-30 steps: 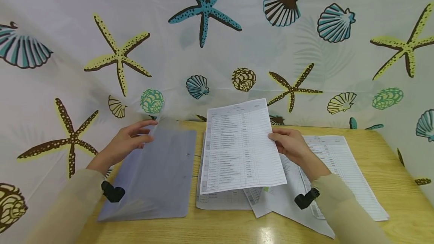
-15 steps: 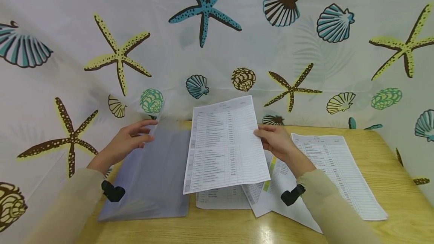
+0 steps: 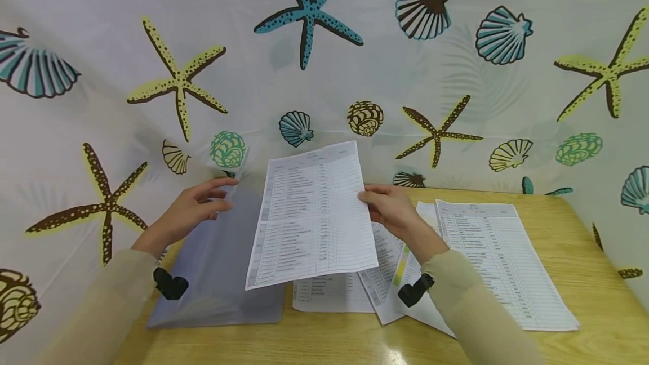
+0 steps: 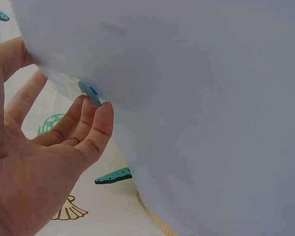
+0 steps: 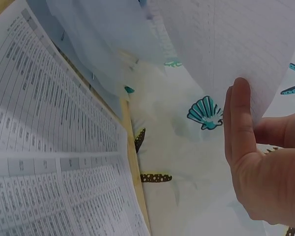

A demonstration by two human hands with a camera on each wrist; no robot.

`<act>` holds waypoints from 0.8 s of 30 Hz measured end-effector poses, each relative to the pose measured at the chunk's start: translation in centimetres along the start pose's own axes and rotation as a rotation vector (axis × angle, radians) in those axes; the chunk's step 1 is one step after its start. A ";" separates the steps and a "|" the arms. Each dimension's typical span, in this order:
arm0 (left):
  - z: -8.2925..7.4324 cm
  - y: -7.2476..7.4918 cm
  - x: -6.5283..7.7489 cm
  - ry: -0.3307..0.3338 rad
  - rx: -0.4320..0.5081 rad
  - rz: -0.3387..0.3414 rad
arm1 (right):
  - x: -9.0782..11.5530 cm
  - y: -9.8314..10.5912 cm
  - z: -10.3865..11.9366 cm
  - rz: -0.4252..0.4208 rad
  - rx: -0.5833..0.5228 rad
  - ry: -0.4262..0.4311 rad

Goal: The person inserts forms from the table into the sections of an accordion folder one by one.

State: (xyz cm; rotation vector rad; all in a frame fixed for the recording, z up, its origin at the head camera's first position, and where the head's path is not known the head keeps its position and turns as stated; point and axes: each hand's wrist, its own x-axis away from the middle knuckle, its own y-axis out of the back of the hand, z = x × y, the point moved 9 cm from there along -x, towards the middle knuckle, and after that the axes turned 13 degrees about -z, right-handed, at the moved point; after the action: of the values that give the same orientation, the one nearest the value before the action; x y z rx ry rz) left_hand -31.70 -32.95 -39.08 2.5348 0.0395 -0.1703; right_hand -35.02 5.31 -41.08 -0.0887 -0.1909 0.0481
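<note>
A translucent bluish plastic folder (image 3: 253,306) lies on the left of the table, its top cover lifted. My left hand (image 3: 190,213) pinches the raised cover's edge; in the left wrist view the fingertips sit by a small blue snap button (image 4: 89,93) on it. My right hand (image 3: 392,213) pinches a printed table sheet (image 3: 311,218) by its right edge, thumb on the front. The sheet is held up and tilted, its left part overlapping the folder in the head view. In the right wrist view the sheet (image 5: 226,44) bends slightly above the fingers.
Below the held sheet lies another printed page (image 3: 332,295). Overlapping papers, one with a yellow-green strip (image 3: 400,268), spread beside it. A stack of printed sheets (image 3: 507,263) lies at right on the wooden table (image 3: 324,345). A shell-patterned curtain (image 3: 324,89) stands behind.
My right hand has carried the sheet leftward, from over the middle papers to partly over the folder, uncovering more of the papers. My left hand stays in place holding the cover.
</note>
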 end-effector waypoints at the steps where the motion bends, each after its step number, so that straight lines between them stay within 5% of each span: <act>1: 0.0 0.0 0.0 0.001 0.002 0.001 | 0.0 -0.3 0.0 -0.002 -0.003 -0.001; 24: 0.0 -0.1 0.0 -0.006 -0.010 -0.007 | -0.3 -5.4 -1.6 -0.028 -0.019 -0.037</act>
State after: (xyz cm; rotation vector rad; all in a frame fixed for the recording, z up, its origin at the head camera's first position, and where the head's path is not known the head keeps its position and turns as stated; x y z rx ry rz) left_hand -31.73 -32.84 -39.13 2.5247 0.0472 -0.1803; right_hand -34.85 -0.16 -42.20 -0.1041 -0.2292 0.0198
